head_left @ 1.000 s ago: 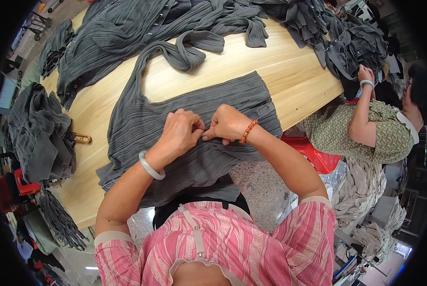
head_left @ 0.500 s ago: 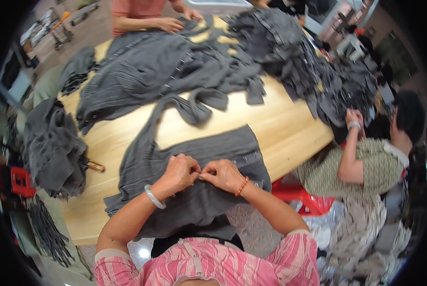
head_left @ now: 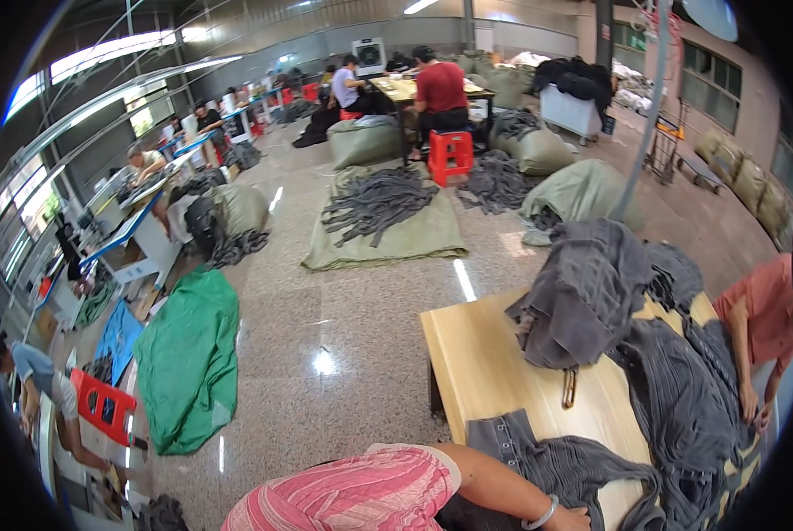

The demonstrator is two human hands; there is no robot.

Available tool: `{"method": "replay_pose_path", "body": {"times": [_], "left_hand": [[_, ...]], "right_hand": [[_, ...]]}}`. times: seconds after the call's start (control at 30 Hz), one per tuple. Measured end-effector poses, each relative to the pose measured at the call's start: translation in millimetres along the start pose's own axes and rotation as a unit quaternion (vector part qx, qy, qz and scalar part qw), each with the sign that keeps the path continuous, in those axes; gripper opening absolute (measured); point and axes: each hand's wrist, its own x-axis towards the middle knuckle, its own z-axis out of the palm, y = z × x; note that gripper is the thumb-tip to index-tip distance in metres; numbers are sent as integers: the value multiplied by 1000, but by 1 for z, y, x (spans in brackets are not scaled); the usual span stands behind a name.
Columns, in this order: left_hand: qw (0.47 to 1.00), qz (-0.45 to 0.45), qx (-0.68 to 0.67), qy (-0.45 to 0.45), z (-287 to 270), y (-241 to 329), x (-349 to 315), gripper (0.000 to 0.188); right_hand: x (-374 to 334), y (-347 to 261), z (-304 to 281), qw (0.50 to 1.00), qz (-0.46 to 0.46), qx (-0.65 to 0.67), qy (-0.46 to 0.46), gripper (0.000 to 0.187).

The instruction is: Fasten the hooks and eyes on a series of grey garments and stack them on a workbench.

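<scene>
My left hand [head_left: 570,519], with a pale bangle at its wrist, rests at the lower edge of the view on a dark grey knitted garment [head_left: 551,460]. Most of its fingers are cut off, so their grip is unclear. The garment lies spread across the near part of a light wooden table [head_left: 467,354]; a row of small metal fittings runs along one band. Beyond it lies a small gold-coloured tool [head_left: 569,388], like thread snips, beside a heap of dark grey garments [head_left: 591,292]. My right hand is out of view.
At the right, a person in a salmon top [head_left: 759,310] handles more grey knitwear [head_left: 689,407]. Left of the table are a green sheet [head_left: 188,363] and a red stool [head_left: 104,405]. Further off, grey strips [head_left: 379,203] lie on an olive cloth [head_left: 396,252]; several people sit at work.
The view has swung left, from the garment between both hands to the wider workshop. My right hand has left the picture; my left hand shows only at the lower edge.
</scene>
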Motion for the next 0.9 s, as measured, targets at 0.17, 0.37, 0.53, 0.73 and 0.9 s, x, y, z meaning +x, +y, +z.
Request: {"method": "replay_pose_path", "body": {"times": [0.17,0.37,0.53,0.73,0.9], "left_hand": [[998,-7,-22,62,-10,9,2,31],[997,-3,-15,73,-11,7,5,31],[997,4,-8,83,-8,4,1,31],[996,26,13,83,-9,8,-1,32],[992,-46,111,22,-15,14,14,13]], "right_hand": [[-19,3,0,999,-10,-11,42,40],[-25,38,11,989,-120,28,76,37],[-45,37,10,989,-128,61,53,32],[-56,31,11,991,-99,56,72,30],[-97,-46,18,994,-94,1,63,27]]}}
